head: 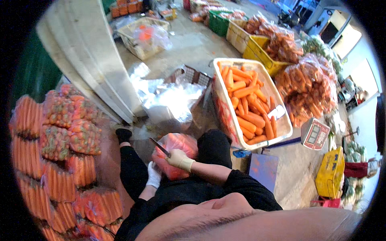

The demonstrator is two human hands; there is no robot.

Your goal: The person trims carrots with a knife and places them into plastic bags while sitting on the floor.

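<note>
A clear plastic bag of carrots (178, 140) rests at my lap between my legs. My right hand (178, 159), in a pale glove, grips a knife (160, 147) and lies over the top of the bag. The dark blade points away from me to the upper left. My left hand (154, 175), in a white glove, holds the near left side of the bag, its fingertips partly hidden. Just beyond my right knee is a white plastic crate (288, 132) of loose carrots (248, 90), with a white slip at its right edge.
Bagged carrots (58, 177) are stacked at left beside a pale pillar (87, 54). Clear plastic bags (172, 96) lie over a brown crate (196, 75). A digital scale display (315, 134) stands right of the carrot crate. Beyond it are large carrot bags (310, 84) and yellow crates (330, 173).
</note>
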